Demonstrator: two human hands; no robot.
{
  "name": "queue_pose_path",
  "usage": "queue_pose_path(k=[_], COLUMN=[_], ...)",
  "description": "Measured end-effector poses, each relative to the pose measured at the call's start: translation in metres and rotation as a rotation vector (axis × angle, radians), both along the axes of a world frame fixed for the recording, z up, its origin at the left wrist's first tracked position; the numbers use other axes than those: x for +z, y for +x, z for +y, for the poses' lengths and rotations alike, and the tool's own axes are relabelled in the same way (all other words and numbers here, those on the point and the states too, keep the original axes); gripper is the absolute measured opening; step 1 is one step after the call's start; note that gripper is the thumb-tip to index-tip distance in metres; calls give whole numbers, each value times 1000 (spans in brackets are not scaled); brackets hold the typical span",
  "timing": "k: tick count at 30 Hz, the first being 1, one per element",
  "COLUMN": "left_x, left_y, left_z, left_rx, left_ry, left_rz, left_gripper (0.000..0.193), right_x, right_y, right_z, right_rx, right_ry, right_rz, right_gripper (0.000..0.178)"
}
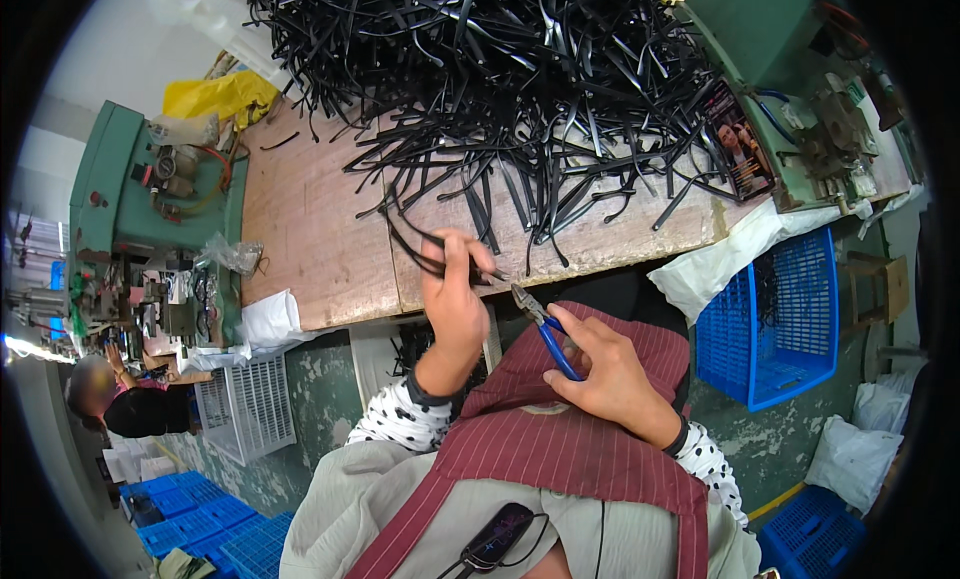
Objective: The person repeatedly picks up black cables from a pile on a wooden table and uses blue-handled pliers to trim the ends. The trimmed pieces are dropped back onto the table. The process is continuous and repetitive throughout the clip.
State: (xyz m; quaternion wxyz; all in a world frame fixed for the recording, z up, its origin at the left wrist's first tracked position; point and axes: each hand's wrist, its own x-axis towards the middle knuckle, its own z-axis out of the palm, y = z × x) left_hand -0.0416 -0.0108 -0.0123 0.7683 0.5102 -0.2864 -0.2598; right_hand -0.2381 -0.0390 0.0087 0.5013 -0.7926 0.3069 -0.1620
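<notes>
My left hand (457,294) is closed around a few black eyeglass temples (408,243) at the front edge of the table. Their curved ends point up and left, and their other ends stick out past my fingertips. In my right hand (618,379), just right of it over my lap, is a pair of cutting pliers (555,349) with blue handles. The metal jaws point up and left, close to the held temple ends; whether they touch is too small to tell. Beyond my hands a big heap of black eyeglass temples (480,69) covers the far table, with loose ones spread toward me.
The wooden table (310,229) has a green machine (120,189) at its left and another green machine (765,49) at its right. A blue crate (745,344) stands below right, a white crate (245,404) below left. Another person (140,404) sits far left.
</notes>
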Motion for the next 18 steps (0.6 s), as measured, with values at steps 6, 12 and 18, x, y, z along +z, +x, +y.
queue_pose_path(k=[6,12,18], left_x=[5,11,6], left_y=[86,125,126], left_z=[-52,-83,-97], left_rx=[-71,-600,-696], left_ry=[425,424,252], left_rz=[-1422,-1685,-1624], left_gripper=[29,33,28], right_x=[-4,-5,-12], right_y=[-8,-12,-8], right_z=[5,5,7], right_rx=[26,27,23], right_ry=[-47,-110,-115], right_rz=[27,11,9], right_gripper=[80,80,82])
